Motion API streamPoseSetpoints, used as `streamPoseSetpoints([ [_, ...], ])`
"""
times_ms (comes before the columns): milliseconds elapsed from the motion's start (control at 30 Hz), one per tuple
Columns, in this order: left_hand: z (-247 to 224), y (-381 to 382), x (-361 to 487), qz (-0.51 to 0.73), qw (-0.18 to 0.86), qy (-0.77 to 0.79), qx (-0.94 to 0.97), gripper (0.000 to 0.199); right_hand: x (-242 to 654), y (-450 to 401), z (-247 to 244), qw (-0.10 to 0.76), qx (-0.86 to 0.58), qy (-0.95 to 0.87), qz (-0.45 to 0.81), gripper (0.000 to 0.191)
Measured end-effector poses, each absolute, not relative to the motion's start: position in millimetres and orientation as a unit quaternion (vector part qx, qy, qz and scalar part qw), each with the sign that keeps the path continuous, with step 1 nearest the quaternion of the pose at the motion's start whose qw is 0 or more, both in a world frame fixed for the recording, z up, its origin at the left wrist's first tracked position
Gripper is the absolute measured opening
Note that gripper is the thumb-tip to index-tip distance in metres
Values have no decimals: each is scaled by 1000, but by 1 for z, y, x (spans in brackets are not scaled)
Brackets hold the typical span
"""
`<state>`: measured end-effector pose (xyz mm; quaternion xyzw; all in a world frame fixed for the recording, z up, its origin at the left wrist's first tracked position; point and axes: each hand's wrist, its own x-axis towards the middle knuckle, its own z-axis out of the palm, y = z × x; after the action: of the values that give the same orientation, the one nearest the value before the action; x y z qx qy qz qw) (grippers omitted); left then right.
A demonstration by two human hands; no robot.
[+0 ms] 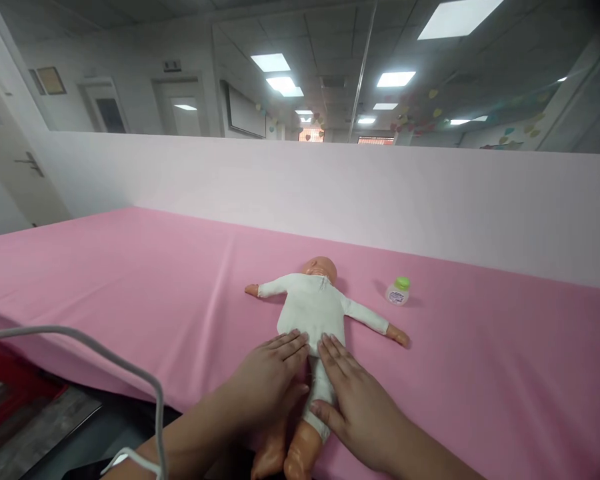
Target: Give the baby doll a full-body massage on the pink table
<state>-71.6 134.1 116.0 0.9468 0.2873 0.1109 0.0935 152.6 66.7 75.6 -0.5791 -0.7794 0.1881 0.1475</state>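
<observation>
A baby doll (313, 307) in a white cloth suit lies stretched out on a pink cover, its head turned aside and arms spread wide. Both its feet point toward me. My left hand (275, 370) rests with extended fingers on the left side of the doll's lower torso. On the other side, my right hand (347, 393) lies flat on the lower torso and hip, its thumb over the upper leg. Neither hand grips anything. Parts of the doll's hips and legs are hidden under my hands.
A small clear bottle (397, 291) with a green cap stands right of the doll on the pink-covered table (480, 360). A white wall with a wide window (330, 73) runs behind. A grey cable (130, 367) loops at lower left, near a red stool (15, 383).
</observation>
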Motion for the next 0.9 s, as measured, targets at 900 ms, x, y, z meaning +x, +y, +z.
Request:
streamPoseSetpoints([
  [900,106,172,-56,139,99,291,941,65,153,91,75,188,-583,-775,158,86],
])
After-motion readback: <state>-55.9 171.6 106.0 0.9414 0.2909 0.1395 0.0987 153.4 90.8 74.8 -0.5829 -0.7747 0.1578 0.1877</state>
